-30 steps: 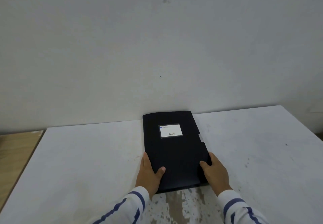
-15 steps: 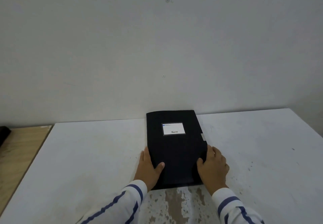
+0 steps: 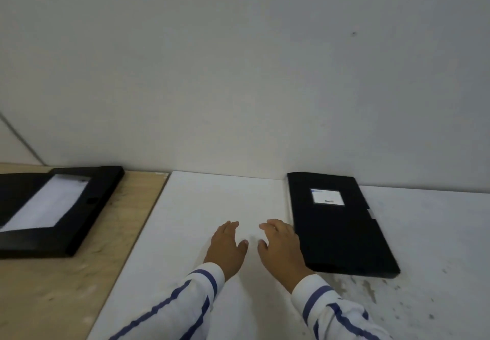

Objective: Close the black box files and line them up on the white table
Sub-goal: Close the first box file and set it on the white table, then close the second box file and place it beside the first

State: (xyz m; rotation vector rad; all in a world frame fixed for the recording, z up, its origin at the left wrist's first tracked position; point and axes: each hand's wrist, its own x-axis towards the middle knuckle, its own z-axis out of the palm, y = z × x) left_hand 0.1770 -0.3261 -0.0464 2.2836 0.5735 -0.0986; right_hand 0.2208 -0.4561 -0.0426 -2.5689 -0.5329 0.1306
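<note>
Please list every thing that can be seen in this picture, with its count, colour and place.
closed file: one, black with white label, flat on the white table, right, far end at the wall
open file: one, black, white paper inside, on the wooden top, left
white table: one, white, stained at right, centre and right
wooden top: one, light brown, left of the white table
wall: one, pale grey, behind
left hand: one, empty, fingers spread, above the white table
right hand: one, empty, beside the closed file
sleeves: two, white with blue stripes, bottom
</note>
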